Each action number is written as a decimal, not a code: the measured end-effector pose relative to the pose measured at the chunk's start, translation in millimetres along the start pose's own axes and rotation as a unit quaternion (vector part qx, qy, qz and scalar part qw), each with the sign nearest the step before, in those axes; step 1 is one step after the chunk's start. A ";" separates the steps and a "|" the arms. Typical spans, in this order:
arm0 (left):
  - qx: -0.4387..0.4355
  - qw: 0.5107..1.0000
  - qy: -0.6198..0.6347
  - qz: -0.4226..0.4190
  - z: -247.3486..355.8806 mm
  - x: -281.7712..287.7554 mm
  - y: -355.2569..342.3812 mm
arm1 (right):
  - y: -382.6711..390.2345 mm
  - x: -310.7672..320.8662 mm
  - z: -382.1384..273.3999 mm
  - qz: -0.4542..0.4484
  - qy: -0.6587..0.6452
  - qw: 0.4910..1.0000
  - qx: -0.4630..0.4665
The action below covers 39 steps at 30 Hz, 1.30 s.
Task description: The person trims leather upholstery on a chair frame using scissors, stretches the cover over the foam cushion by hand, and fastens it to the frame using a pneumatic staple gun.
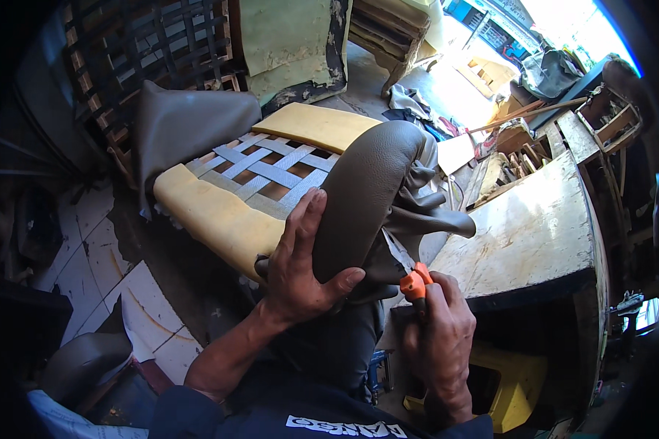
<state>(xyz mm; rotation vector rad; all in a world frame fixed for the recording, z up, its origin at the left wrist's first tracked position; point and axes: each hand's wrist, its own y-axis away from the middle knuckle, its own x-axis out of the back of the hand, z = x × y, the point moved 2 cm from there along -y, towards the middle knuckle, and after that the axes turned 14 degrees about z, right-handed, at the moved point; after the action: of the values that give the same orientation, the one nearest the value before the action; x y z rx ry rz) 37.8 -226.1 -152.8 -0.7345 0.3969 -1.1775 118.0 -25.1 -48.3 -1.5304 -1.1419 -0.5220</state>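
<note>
A chair's padded armrest [362, 197] covered in dark brown leather-like material stands in front of me. Loose folds of the cover [425, 216] bunch up along its right side. My left hand [300, 267] lies against the near left face of the armrest, fingers spread and thumb out to the right. In my right hand [443, 329] are orange-handled scissors [410, 274], closed in by my fingers. Their silver blades point up and left at the gathered folds. Whether the blades touch the material I cannot tell.
Beside the armrest is the seat frame with woven grey webbing [271, 172] and yellow foam strips [216, 219]. A brown covered panel [190, 128] stands behind. A worn worktable [520, 227] is at the right, with a yellow crate [516, 384] below and scrap wood [505, 172] beyond.
</note>
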 end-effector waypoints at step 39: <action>0.016 0.991 -0.128 -0.037 51.6 -21.4 -55.7 | 391.7 -220.8 205.9 -0.188 0.140 0.769 -0.595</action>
<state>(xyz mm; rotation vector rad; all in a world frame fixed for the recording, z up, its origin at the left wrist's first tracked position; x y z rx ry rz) 24.7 -201.0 -79.1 -0.8665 0.1366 -1.1388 309.9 107.1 -484.5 -2.1195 -0.8595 -1.9632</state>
